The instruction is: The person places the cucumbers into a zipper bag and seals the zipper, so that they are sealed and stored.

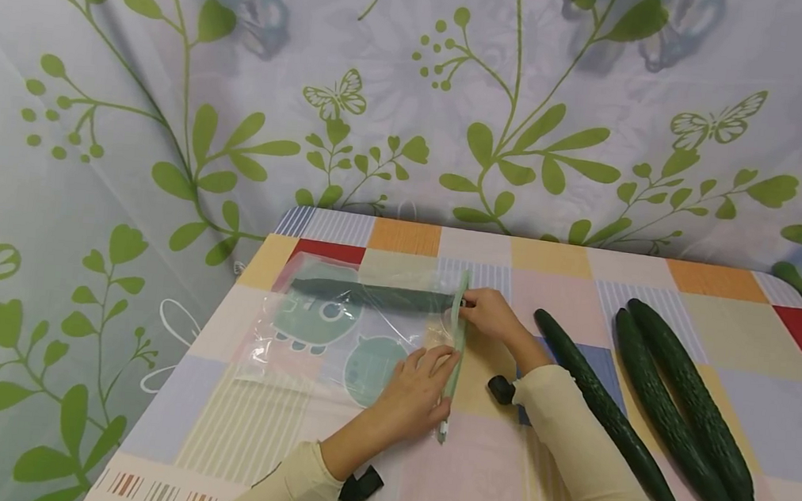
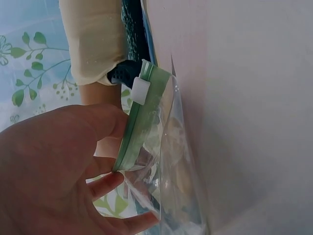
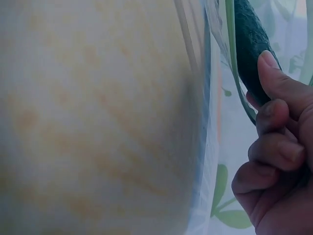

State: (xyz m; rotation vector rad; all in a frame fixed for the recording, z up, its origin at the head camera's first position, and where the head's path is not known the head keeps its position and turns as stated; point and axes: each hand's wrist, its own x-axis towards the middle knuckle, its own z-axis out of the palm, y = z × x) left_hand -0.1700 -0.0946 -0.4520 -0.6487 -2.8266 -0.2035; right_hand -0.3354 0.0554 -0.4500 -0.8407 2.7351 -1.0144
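A clear zip bag with a green slider seal and printed green cartoon shapes lies on the table. One cucumber is mostly inside it, along the far side, its near end at the bag's mouth. My right hand grips that end; in the right wrist view, thumb and fingers close round the cucumber beside the green rim. My left hand pinches the green seal strip between thumb and fingers. A white slider sits near the strip's end.
Three more cucumbers lie to the right: one near my right forearm, and two side by side, the nearer and the farther. A patchwork-patterned cloth covers the table. Behind it hangs a leaf-print curtain.
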